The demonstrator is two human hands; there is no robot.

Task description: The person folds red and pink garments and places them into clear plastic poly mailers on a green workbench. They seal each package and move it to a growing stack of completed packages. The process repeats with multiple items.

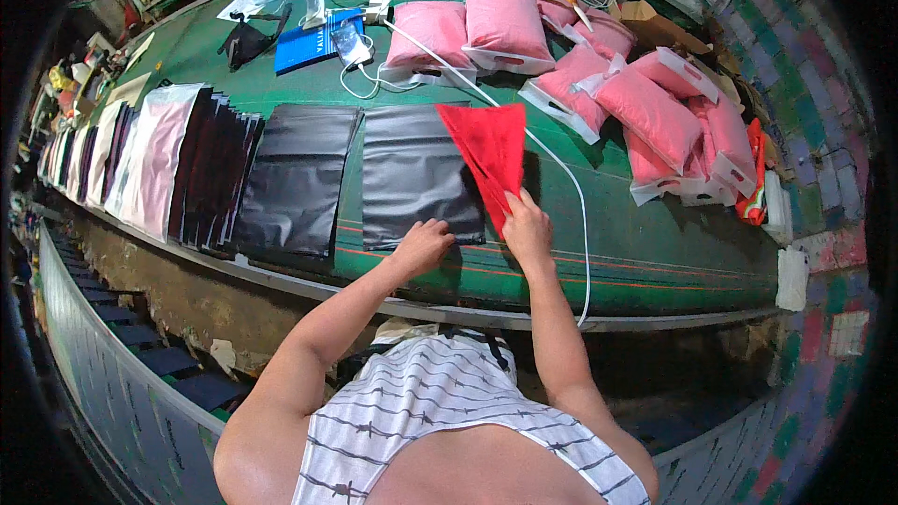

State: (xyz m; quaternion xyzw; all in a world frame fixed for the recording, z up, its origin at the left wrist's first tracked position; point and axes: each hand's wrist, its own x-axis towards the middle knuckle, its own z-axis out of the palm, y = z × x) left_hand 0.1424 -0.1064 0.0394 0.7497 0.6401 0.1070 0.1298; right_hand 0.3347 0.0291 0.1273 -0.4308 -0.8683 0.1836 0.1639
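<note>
My right hand [528,230] is closed on the lower end of a red cloth [496,140], which fans out over the right edge of a black plastic sheet [412,168]. The sheet looks like a flat bag and lies on the green table. My left hand [426,247] rests at the sheet's near edge, fingers lightly bent and slightly apart, with nothing in it. To its left is a second black plastic sheet [297,173], lying flat.
Overlapping stacks of dark and pale sheets [159,154] line the left. Pink filled bags [510,23] with white handles lie at the back and right. A white cable [571,173] crosses the green table [645,243]. A blue box [313,42] and black pouch [248,40] lie behind.
</note>
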